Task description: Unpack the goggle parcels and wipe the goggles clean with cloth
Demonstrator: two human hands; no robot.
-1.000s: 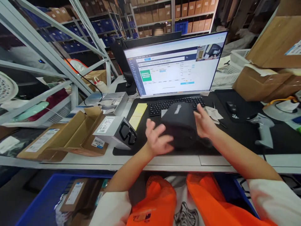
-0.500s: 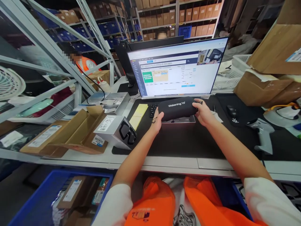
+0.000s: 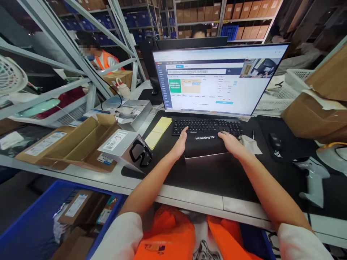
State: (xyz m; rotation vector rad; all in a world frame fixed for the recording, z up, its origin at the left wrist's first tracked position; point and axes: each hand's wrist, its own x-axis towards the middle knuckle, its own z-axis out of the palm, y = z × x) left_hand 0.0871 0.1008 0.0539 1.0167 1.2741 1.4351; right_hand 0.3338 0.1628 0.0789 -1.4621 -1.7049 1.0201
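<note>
Left hand: set against the left end of the black fabric zip case with white "Wakening" lettering (image 3: 204,143), thumb up; its fingers are hidden, so I cannot tell how far the left hand (image 3: 179,145) is closed.
Right hand: thumb on the case's right end; the right hand (image 3: 230,143) likewise hides its fingers, grip unclear.
Case: between the hands, apparently in a shallow box with a bright front rim (image 3: 206,155).
Near edge: bare black desk mat (image 3: 211,182) runs from the hands toward the white tabletop (image 3: 187,196) rim.
Far side: black keyboard (image 3: 206,125) just beyond both hands.
Right flank: crumpled pale cloth or paper (image 3: 249,143) just beside the right hand; grey-white scanner (image 3: 314,177) farther right.
Left flank: silver box with printed goggles (image 3: 127,150) left of the left hand.
Carton: open brown cardboard (image 3: 77,144), farther left.
Grey open box: beyond-left of the left hand, silvery wrapped items (image 3: 124,112) inside.
Blue plastic bin: below-left, holding labelled brown parcels (image 3: 77,207).
Half a second ago: case raised and tilted; now lower, flatter, keyboard uncovered.
</note>
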